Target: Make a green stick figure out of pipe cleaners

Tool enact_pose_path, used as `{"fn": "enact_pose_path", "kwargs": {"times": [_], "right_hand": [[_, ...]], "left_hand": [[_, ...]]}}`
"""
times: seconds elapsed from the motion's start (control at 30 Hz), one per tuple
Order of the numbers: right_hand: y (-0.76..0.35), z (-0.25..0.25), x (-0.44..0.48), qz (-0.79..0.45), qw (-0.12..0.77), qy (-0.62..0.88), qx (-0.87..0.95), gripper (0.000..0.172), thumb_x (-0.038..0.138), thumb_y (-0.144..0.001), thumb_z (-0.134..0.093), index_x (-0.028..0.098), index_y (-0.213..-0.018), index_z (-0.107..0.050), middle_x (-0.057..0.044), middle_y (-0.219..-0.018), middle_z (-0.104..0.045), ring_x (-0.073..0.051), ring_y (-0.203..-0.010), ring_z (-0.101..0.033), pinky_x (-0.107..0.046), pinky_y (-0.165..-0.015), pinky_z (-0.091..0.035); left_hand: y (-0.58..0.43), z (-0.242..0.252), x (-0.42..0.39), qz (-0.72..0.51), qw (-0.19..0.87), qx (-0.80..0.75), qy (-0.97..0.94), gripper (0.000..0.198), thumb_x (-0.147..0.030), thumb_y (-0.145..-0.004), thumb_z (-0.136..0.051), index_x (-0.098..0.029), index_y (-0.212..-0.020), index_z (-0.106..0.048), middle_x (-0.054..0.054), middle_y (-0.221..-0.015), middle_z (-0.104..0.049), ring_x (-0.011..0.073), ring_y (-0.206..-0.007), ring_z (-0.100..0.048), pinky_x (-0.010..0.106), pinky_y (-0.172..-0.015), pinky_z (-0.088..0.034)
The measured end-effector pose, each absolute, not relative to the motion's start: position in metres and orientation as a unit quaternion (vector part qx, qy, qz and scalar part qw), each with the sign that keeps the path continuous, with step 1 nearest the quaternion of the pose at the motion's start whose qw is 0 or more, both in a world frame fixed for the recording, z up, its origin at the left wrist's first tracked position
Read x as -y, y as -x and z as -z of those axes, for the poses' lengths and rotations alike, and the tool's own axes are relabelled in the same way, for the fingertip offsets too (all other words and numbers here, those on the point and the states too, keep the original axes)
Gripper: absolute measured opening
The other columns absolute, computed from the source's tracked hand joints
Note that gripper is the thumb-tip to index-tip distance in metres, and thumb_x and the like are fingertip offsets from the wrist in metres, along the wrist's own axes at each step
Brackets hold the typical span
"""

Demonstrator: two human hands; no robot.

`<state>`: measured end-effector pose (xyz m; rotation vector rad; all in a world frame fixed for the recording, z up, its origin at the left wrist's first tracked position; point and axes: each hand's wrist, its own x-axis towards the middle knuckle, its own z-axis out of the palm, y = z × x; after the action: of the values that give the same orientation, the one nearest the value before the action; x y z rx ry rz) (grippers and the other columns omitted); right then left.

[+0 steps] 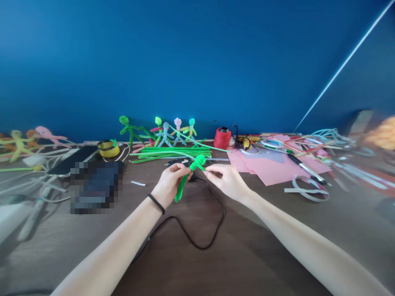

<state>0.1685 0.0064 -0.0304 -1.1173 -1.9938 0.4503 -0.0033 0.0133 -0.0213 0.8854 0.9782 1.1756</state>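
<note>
Head view: L hand (173, 181) pinches stems (181, 191) of a green pipe-cleaner figure (196, 163) above table (247, 246), nr back edge; R hand (226, 179), thumb + fingertip together, pinches figure's side strand (201, 167). If L slips while R tugs, coils could prob. unwind.

Small fuzzy figures (166, 133), pink paper (268, 172) and a red spool (221, 139) on the table (247, 250) mark a craft workspace.

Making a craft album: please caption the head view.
Both hands hold a bright green fuzzy piece above a dark table, small figures behind.
</note>
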Motion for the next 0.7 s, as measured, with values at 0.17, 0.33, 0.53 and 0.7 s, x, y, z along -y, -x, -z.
{"fn": "enact_pose_path", "kwargs": {"times": [0.17,0.33,0.53,0.7], "right_hand": [[-0.170,0.023,-0.006,-0.310,0.378,0.426,0.761,0.028,0.034,-0.080,-0.047,0.013,-0.075,-0.065,0.000,-0.061,-0.056,-0.010,-0.055,-0.048,-0.022,-0.053,-0.034],[-0.174,0.023,-0.008,-0.483,0.386,0.369,0.694,0.031,0.040,-0.077,-0.051,0.013,-0.081,-0.065,0.004,-0.048,-0.042,-0.007,-0.047,-0.038,-0.021,-0.047,-0.027],[-0.179,0.029,-0.011,-0.609,0.411,0.291,0.613,0.025,0.038,-0.076,-0.054,0.014,-0.075,-0.062,0.003,-0.049,-0.041,-0.006,-0.046,-0.033,-0.022,-0.045,-0.020],[-0.181,0.032,-0.014,-0.647,0.395,0.244,0.605,0.025,0.038,-0.073,-0.057,0.013,-0.070,-0.057,0.002,-0.053,-0.043,-0.005,-0.046,-0.032,-0.022,-0.045,-0.018]], "left_hand": [[0.001,0.015,-0.010,-0.523,0.654,-0.392,-0.382,0.021,-0.014,-0.052,-0.068,-0.015,-0.059,-0.047,-0.005,-0.052,-0.054,0.0063,-0.049,-0.051,0.018,-0.050,-0.038],[0.003,0.009,-0.006,-0.502,0.688,-0.356,-0.385,0.019,-0.015,-0.054,-0.068,-0.014,-0.061,-0.050,-0.003,-0.054,-0.055,0.0059,-0.050,-0.051,0.016,-0.050,-0.039],[0.004,0.001,-0.001,-0.474,0.714,-0.317,-0.406,0.019,-0.014,-0.055,-0.068,-0.014,-0.060,-0.050,-0.004,-0.051,-0.052,0.0060,-0.050,-0.050,0.016,-0.049,-0.038],[0.002,-0.004,0.004,-0.445,0.730,-0.280,-0.436,0.019,-0.013,-0.056,-0.068,-0.014,-0.060,-0.049,-0.004,-0.053,-0.050,0.0057,-0.050,-0.049,0.017,-0.047,-0.036]]}}
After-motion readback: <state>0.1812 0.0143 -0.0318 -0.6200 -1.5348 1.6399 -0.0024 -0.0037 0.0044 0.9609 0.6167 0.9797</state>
